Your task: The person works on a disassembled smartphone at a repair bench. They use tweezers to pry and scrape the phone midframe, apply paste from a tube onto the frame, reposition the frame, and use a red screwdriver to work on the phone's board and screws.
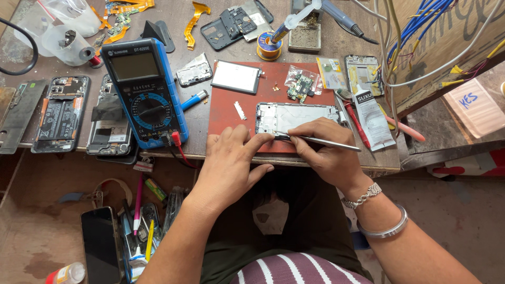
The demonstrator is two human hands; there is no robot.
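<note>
An opened phone frame with a pale metal inside lies on a red work mat at the bench's near edge. My left hand rests on the mat, its fingertips pressing the frame's lower left corner. My right hand grips thin metal tweezers, whose tip touches the frame's bottom edge beside my left index finger. A small white strip lies loose on the mat. A dark screen panel sits at the mat's far left corner.
A blue multimeter stands left of the mat, with opened phones beyond it. A bag of circuit parts, a glue tube and a red-handled tool lie to the right. A solder spool, a syringe and wires crowd the back.
</note>
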